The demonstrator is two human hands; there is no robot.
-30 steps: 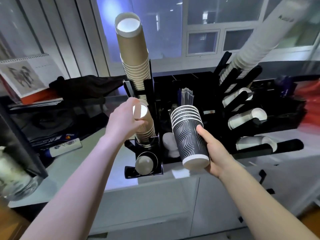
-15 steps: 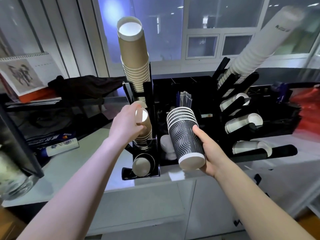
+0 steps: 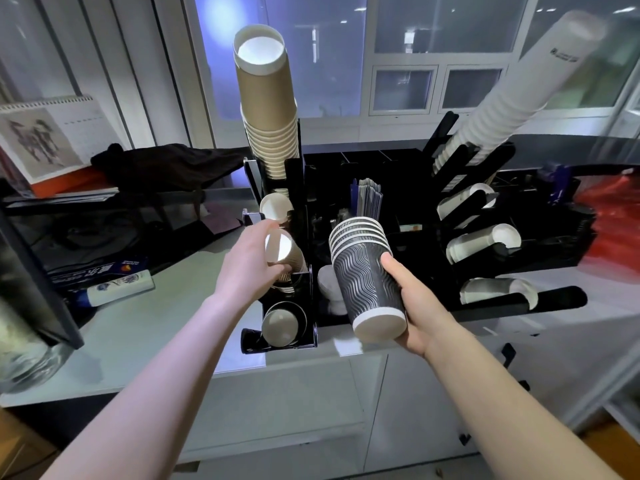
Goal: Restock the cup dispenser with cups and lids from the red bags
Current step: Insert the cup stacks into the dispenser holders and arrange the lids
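Observation:
A black cup dispenser stands on the counter. My left hand grips a short stack of brown cups seated in the dispenser's left column, below a tall stack of brown cups. My right hand holds a stack of black wavy-patterned cups, bottoms toward me, in front of the dispenser's middle. A tall white cup stack leans in the right rack, above white lids in the slanted slots. A red bag lies at the far right.
A calendar and a dark cloth sit on a shelf at the left. A tube lies on the grey counter. A glass jar stands at the counter's left edge. Stirrers stand in the dispenser's middle compartment.
My left hand has pressed the small brown cup stack a little lower into its slot. The black cup stack in my right hand has shifted slightly left and up.

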